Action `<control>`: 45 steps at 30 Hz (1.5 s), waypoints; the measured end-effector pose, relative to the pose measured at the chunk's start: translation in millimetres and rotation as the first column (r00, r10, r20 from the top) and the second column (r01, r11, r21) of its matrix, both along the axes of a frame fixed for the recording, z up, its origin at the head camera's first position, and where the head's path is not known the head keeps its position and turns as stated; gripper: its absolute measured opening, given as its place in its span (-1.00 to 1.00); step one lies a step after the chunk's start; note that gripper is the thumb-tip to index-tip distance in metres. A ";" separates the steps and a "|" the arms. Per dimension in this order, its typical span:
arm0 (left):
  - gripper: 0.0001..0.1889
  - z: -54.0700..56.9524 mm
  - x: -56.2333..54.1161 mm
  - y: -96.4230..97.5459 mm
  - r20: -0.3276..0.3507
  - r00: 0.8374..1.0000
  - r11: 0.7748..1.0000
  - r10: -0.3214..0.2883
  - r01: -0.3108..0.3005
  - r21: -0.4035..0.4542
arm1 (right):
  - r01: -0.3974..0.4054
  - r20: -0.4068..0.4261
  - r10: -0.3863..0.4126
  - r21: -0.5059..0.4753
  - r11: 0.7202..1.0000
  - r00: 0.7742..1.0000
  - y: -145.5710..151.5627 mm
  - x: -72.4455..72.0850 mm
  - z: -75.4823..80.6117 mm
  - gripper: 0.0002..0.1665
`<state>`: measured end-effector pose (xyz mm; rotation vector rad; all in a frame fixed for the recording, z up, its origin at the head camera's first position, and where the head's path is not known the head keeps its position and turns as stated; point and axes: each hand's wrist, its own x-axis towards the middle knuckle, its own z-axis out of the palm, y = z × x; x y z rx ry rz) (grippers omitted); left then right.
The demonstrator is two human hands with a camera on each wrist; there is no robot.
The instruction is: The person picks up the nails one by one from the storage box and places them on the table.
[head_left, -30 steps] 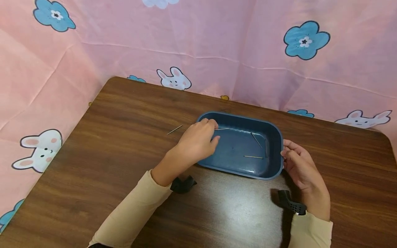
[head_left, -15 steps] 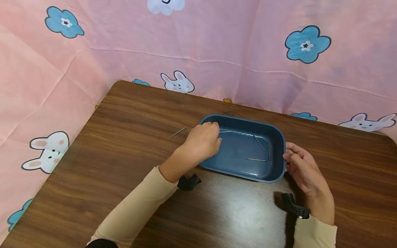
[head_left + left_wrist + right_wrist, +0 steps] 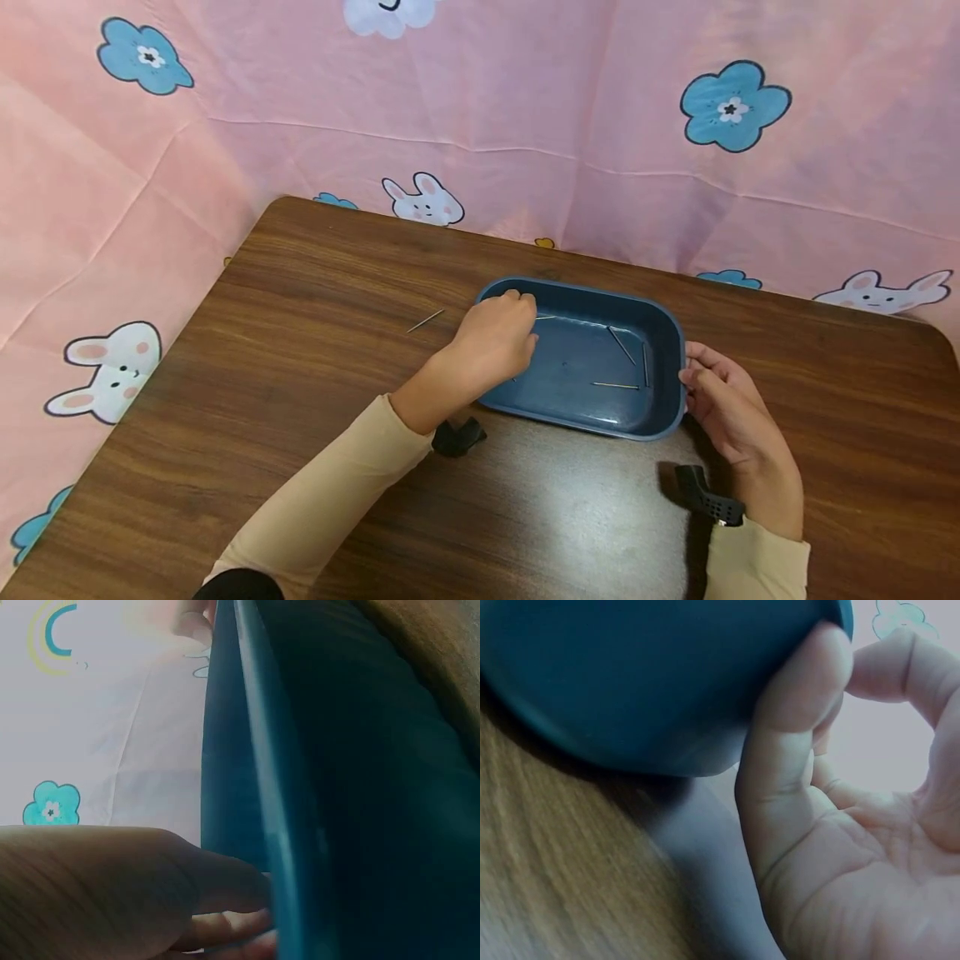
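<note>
My left hand (image 3: 495, 337) reaches over the left end of a dark blue plastic basin (image 3: 577, 423), fingers bent down inside it. In the left wrist view the basin's rim (image 3: 262, 780) partly covers those fingers, and whether they hold anything I cannot tell. My right hand (image 3: 731, 408) pinches the basin's right rim between thumb and finger; the right wrist view shows the thumb (image 3: 802, 682) against the wall. Several thin metal rods like nails lie on the basin floor, among them a brassy one (image 3: 615, 385) and a dark slanted one (image 3: 621, 345). Another is partly behind my left hand.
One loose nail-like rod (image 3: 425, 321) lies on the brown wooden table (image 3: 300, 358), left of the basin. Pink cloth (image 3: 525, 108) with rabbits and flowers hangs along the back and left edges. Black mounts (image 3: 459, 437) sit at both wrists.
My left hand has moved slightly right and its fingers have bent further down into the basin. The right hand keeps its hold on the rim. The view has shifted a little.
</note>
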<state>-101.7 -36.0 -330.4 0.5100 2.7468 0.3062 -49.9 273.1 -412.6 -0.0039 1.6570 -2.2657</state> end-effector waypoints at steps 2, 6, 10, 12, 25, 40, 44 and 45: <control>-0.68 -0.1 -1.3 0.4 -0.024 0.999 1.000 -0.023 0.024 0.009 | -0.002 -0.005 0.002 -0.001 1.000 1.000 -0.4 -0.3 -0.4 -0.62; -0.72 -0.2 -4.5 1.1 -0.058 0.996 0.997 -0.069 0.071 0.029 | -0.003 -0.008 0.003 -0.017 1.000 1.000 -0.9 -0.1 -1.3 -0.58; -0.73 -1.6 -8.4 0.6 -0.067 0.994 0.995 -0.090 0.093 0.032 | -0.009 -0.010 0.009 -0.020 1.000 1.000 -1.4 0.0 -1.8 -0.59; -0.73 -3.0 -10.4 0.2 -0.063 0.993 0.995 -0.095 0.098 0.036 | -0.013 -0.009 0.012 -0.017 1.000 1.000 -1.7 -0.3 -1.7 -0.60; -0.66 -18.7 -19.5 4.9 -0.080 0.989 0.990 -0.125 0.129 0.050 | -0.007 -0.026 0.007 -0.014 1.000 1.000 0.0 -3.4 1.2 -0.62; -0.69 -33.0 -21.2 5.5 -0.101 0.987 0.990 -0.125 0.130 0.046 | -0.008 -0.004 0.008 -0.018 1.000 1.000 0.3 -4.5 -1.6 -0.61; -0.73 -34.4 -21.5 5.9 -0.103 0.986 0.989 -0.127 0.134 0.056 | -0.011 -0.006 0.010 -0.020 1.000 1.000 0.5 -3.7 -1.1 -0.60; -0.74 -34.4 -21.9 6.2 -0.106 0.986 0.989 -0.127 0.134 0.057 | -0.011 -0.009 0.011 -0.018 1.000 1.000 0.5 -3.7 -0.8 -0.60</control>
